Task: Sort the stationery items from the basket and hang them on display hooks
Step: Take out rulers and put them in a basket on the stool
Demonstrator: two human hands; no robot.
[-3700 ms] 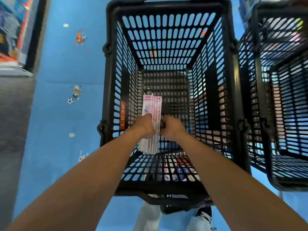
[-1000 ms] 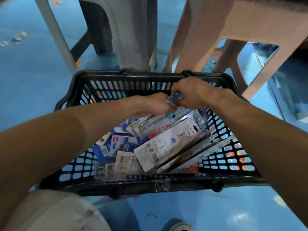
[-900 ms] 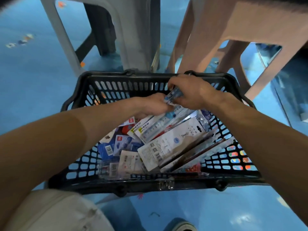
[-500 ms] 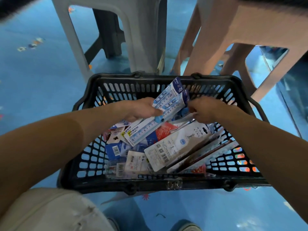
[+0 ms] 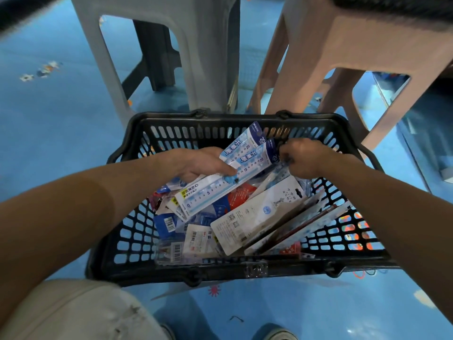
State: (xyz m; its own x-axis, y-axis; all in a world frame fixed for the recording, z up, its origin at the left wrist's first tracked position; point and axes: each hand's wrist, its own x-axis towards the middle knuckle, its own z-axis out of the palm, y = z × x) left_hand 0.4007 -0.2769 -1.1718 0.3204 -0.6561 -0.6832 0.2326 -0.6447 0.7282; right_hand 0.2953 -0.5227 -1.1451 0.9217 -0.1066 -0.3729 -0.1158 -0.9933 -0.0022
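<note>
Looks like a retail shop, stationery or variety store. Evidence: black plastic shopping basket (image 5: 245, 268) on the floor, filled with carded retail packs, mostly barcoded; packaged rulers (image 5: 220, 182) with printed header cards, a white blister card (image 5: 259, 212) with a hang hole, a blue pack (image 5: 166, 223) showing a barcode. Glossy blue floor (image 5: 61, 123) with cartoon decals, typical of a shop aisle. Grey plastic stool (image 5: 196, 52) and pinkish plastic stool (image 5: 343, 40) stand just behind the basket. No shelving clearly readable in the head view.
</note>
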